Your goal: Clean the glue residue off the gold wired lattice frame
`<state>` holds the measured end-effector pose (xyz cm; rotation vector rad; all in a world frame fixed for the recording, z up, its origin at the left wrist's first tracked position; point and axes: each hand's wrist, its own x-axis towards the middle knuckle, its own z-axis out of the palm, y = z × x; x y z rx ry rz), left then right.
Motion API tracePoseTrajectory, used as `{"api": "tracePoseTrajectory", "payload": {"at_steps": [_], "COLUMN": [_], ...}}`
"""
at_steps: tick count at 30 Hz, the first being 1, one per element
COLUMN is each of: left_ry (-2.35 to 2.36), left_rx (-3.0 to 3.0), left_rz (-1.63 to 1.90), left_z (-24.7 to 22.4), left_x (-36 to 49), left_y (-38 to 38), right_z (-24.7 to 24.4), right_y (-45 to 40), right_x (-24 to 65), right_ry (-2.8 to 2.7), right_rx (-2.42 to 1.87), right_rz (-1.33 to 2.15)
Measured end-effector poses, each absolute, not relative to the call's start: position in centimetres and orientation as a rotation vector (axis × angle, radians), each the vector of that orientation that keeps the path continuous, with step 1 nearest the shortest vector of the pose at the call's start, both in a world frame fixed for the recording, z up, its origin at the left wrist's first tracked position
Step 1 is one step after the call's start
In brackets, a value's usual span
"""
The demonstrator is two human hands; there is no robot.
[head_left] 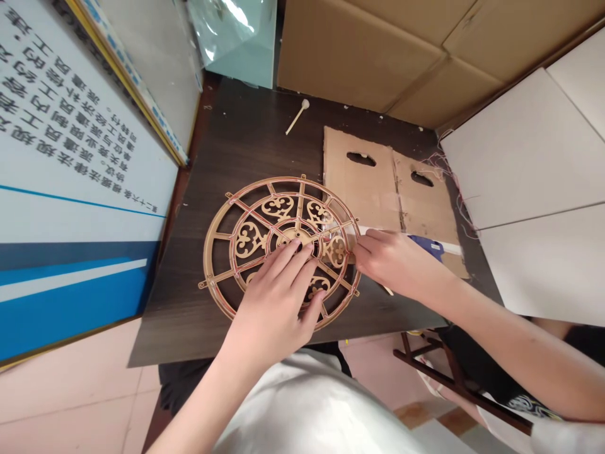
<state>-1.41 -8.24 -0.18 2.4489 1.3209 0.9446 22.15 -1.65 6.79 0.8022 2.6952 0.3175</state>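
Note:
A round gold-coloured openwork frame [236, 243] with scroll patterns and spokes lies flat on a dark wooden table [246, 139]. My left hand [278, 302] rests palm down on the frame's near part, fingers spread and pressing toward its hub. My right hand [394, 261] is at the frame's right rim, fingertips pinched together on something thin there; what it pinches is too small to tell. A blue and white tool [432, 247] lies just behind my right hand.
A flattened cardboard piece [373, 183] with two handle cut-outs lies on the table's right part. A cotton swab [297, 116] lies at the far edge. Cardboard boxes [378, 50] stand behind, white boards [529, 170] to the right, a printed poster [70, 157] at left.

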Motion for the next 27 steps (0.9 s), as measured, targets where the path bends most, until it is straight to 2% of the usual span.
{"api": "tracePoseTrajectory", "payload": {"at_steps": [17, 27], "left_ry": [1.300, 1.302], "left_rx": [2.408, 2.415], "left_rz": [0.972, 0.968], "left_z": [-0.3, -0.2], "left_x": [-1.4, -1.4], "left_y": [-8.3, -8.3], "right_z": [8.1, 7.8], "right_y": [0.0, 0.1], "right_x": [24.1, 23.4], "right_ry": [2.738, 2.734], "right_rx": [1.011, 0.921], "right_rz": [-0.151, -0.130]}}
